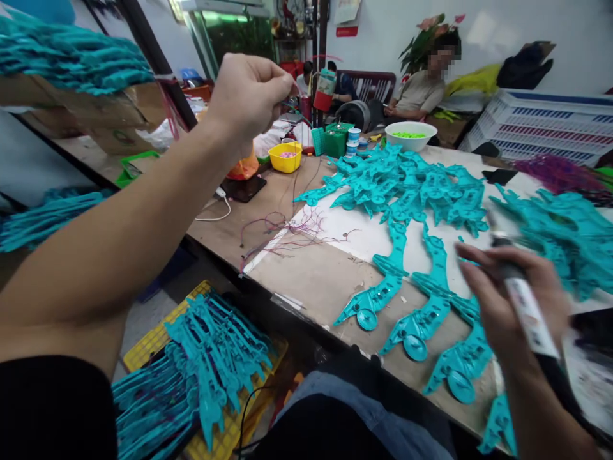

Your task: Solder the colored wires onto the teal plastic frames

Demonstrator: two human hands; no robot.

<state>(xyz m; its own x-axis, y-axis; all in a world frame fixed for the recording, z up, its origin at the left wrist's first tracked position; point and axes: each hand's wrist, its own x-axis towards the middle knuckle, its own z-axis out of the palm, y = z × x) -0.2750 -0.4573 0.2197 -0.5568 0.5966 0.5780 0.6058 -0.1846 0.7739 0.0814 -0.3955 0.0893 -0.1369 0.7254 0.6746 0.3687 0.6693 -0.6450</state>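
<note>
Raised high over the left of the table, my left hand (251, 96) is closed in a pinch; a thin red wire (295, 91) shows faintly at the fingertips. At the right, my right hand (502, 300) grips a soldering iron (527, 306) with a white and black handle, its blurred metal tip pointing up and away. Turquoise plastic shells (428, 300) lie in a row along the near edge, each with a round disc, partly behind the right hand. Loose thin wires (282, 233) are spread on the table between my hands.
A heap of turquoise shells (407, 182) covers the table's middle, with another pile (565, 230) at right. Behind stand a yellow tub (286, 160) and a white bowl (412, 142). A yellow crate (191, 294) of shells is below left. A person (419, 89) sits across the room.
</note>
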